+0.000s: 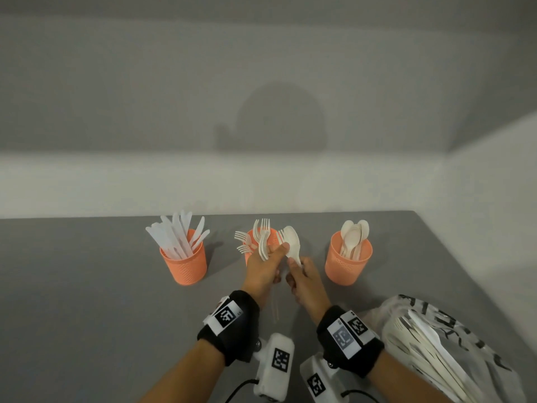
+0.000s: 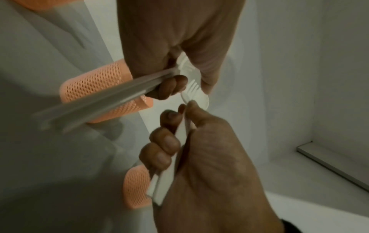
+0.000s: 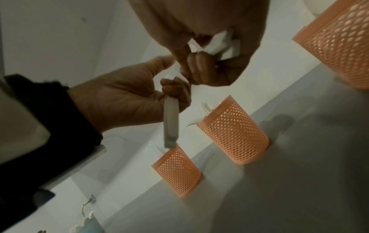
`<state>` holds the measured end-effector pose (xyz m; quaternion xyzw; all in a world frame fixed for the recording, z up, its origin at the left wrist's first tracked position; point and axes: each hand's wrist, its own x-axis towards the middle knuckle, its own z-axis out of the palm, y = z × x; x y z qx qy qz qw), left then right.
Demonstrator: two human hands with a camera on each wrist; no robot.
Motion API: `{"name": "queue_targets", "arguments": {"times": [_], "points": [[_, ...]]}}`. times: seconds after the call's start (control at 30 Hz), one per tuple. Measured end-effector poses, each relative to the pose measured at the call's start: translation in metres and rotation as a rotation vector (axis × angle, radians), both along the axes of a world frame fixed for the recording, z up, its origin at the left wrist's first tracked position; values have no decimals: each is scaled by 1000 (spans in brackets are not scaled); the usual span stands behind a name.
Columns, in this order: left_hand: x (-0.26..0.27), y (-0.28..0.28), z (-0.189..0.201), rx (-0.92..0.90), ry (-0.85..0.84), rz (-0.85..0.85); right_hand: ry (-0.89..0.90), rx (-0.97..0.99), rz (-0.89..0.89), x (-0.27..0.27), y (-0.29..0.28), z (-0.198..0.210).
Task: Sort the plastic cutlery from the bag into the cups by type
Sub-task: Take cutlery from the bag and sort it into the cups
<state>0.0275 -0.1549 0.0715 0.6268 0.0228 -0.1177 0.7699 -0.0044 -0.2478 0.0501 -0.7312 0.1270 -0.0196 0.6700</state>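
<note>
While my left hand grips a bundle of white plastic forks by the handles, my right hand is clamped on white plastic spoons, bowls up; both bundles are held above the grey tabletop, in front of the middle cup. Three orange perforated plastic cups stand in a row: the left cup holds knives, the middle cup forks, the right cup spoons. A clear printed plastic bag near my right forearm contains more white cutlery.
</note>
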Motion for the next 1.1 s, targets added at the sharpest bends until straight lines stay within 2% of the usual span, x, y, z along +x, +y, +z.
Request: {"name": "queue_targets", "arguments": {"times": [0.13, 0.4, 0.6, 0.73, 0.83, 0.9, 0.97, 1.1], "points": [[-1, -8, -6, -11, 48, 20, 19, -64, 13, -2, 1, -4], [0, -15, -4, -26, 85, 49, 28, -35, 12, -6, -4, 4], [3, -20, -5, -7, 115, 18, 30, -42, -63, -1, -7, 2], [12, -18, -8, -87, 185, -16, -2, -40, -52, 0, -15, 2], [27, -15, 9, -201, 215, -5, -22, -24, -94, 6, -36, 8], [41, -11, 26, -260, 176, 33, -73, -21, -157, 15, -57, 15], [58, -4, 43, -238, 55, 78, -172, -20, -228, 24, -80, 24], [88, 3, 65, -21, -338, 163, -291, -69, -332, 34, -125, 39]]}}
